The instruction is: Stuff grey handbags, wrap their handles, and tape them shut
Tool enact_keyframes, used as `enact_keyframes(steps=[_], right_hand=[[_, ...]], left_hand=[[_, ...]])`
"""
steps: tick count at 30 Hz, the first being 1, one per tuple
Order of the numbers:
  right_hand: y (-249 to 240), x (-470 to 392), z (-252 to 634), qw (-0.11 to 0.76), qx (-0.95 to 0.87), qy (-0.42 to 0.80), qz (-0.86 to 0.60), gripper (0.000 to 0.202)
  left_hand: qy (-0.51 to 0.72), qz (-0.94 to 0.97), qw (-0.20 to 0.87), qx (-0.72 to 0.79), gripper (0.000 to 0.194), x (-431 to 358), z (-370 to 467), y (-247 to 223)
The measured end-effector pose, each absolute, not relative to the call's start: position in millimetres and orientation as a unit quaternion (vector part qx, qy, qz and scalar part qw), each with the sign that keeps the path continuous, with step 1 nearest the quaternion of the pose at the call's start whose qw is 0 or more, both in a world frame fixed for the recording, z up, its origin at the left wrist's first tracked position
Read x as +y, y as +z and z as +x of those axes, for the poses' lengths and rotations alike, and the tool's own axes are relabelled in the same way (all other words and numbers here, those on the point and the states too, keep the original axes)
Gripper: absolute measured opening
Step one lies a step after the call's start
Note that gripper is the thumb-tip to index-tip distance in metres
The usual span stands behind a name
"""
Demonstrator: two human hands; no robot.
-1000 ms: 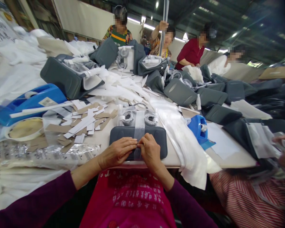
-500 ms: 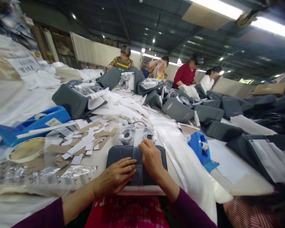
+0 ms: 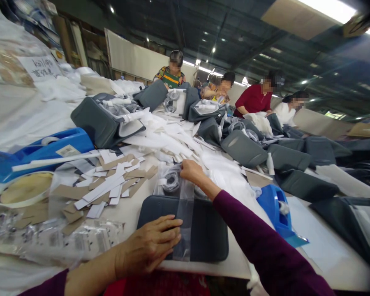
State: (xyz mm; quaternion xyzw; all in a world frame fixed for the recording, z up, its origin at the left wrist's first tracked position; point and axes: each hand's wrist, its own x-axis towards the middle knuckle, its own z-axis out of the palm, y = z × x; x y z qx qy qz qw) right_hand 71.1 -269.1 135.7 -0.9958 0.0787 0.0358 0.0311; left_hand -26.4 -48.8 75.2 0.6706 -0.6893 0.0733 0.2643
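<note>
A dark grey padded case lies flat at the table's front edge. Across it, front to back, runs a translucent plastic strip. My left hand lies open on the case, fingers stretched out and fingertips on the strip. Beyond the case's far edge, my right hand is closed at the strip's far end, beside a small dark piece; what its fingers hold is hidden. Behind the case, a coiled grey cable sits in clear plastic, left of my right hand. My right forearm covers part of the right side there.
Cardboard and paper strips lie left of the case. Blue tape dispensers stand at left and right. A tape roll lies far left. White foam sheets and several grey cases fill the back. Co-workers stand across the table.
My right hand has moved from over the case's far edge to farther back, reaching beyond it. My left hand stays on the case. The view has shifted slightly.
</note>
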Motion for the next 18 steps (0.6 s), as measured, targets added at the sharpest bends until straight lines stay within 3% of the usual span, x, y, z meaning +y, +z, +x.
enact_keyframes(steps=[8,18], right_hand=[[134.6,-279.7,124.1,-0.043,-0.052,0.115,-0.991,0.041],[143.3,-312.4,107.3,-0.02,-0.109,0.075,-0.991,0.02]], left_hand=[[0.059,0.674,0.257,-0.69,0.036,-47.4,-23.8,66.1],[0.09,0.663,0.263,-0.696,0.034,-50.7,-25.3,75.8]])
